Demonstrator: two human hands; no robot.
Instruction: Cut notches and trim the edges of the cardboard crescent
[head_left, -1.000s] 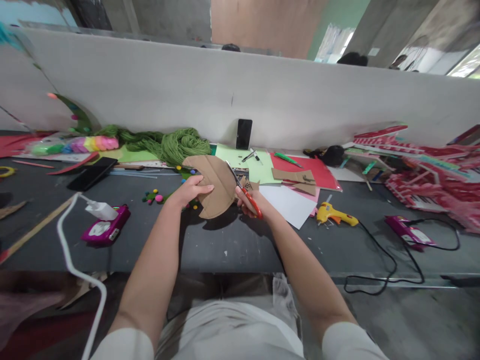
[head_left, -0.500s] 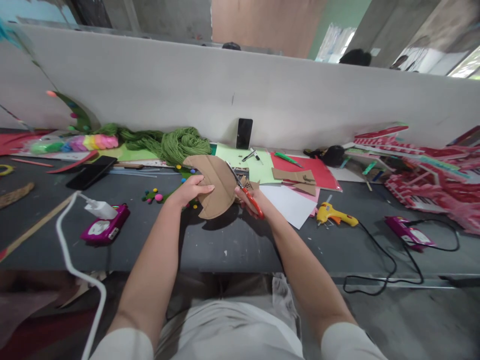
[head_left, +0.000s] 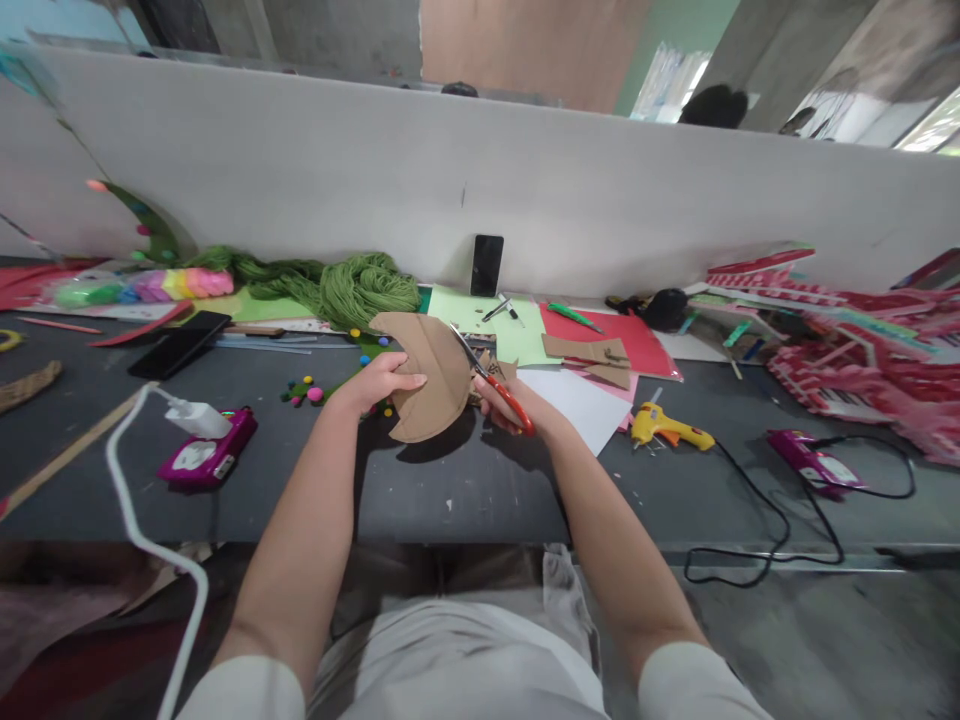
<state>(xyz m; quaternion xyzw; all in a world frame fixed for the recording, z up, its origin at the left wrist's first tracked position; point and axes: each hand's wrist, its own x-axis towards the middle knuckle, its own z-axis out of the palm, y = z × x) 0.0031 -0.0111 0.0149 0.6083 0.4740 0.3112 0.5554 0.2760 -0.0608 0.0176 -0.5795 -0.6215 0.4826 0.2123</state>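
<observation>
Scissors at the rim of a cardboard crescent

The step in hand looks like trimming the curved outer edge. The left hand point(head_left: 382, 382) pinches the cardboard crescent point(head_left: 441, 385) at its inner curve, thumb on top, and the right hand point(head_left: 495, 404) grips red-handled scissors point(head_left: 514, 402) whose blades lie along the crescent's right rim. How far apart the blades stand is too small to tell. The crescent is over the middle of the bench point(head_left: 457, 505), apparently raised, with a dark shadow under its lower edge.

A further cut, as I judge it, calls for the left hand to turn the card steadily while the right keeps the blades on the curve; the left fingers sit well clear of them.

Beyond the crescent lie green yarn point(head_left: 367, 290) and a pale green sheet point(head_left: 529, 340). White paper point(head_left: 577, 405) is just beside the right wrist, with a yellow glue gun point(head_left: 670, 428) farther right.
</observation>
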